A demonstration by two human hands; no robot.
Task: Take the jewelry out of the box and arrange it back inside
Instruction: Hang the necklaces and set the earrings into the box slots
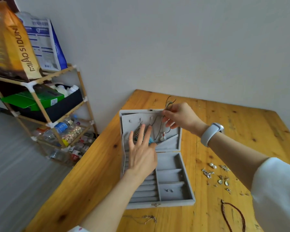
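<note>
Holding a thin cord necklace (159, 129) by its upper end, the right hand (179, 117) pinches the cord between thumb and fingers at the far right of the raised lid (141, 118) of the grey jewelry box (171, 174), with loose cord ends sticking up beyond the far edge. The necklace's pale pendant (163, 137) hangs down against the lid lining, just above the slanted pocket. The left hand (141, 154) reaches over the box with straight, spread fingers laid against the lid, seemingly steadying it and the dangling earring (139, 131) there; a bit of turquoise shows under its fingertips. The step in hand looks like the unloading half of the task: the cord is being worked off a lid hook, though it could equally be going on. On the bench (99, 173) to the right lie pearl studs (213, 165), several silver pieces (208, 173) and a braided brown cord (233, 213), with a fine chain (146, 219) near the box's front. Two small studs (168, 190) rest in the near right compartment. Next, the cord must be lifted clear of its hook without snagging the neighbouring earring, while the flat hand keeps the lid from tipping back.
</note>
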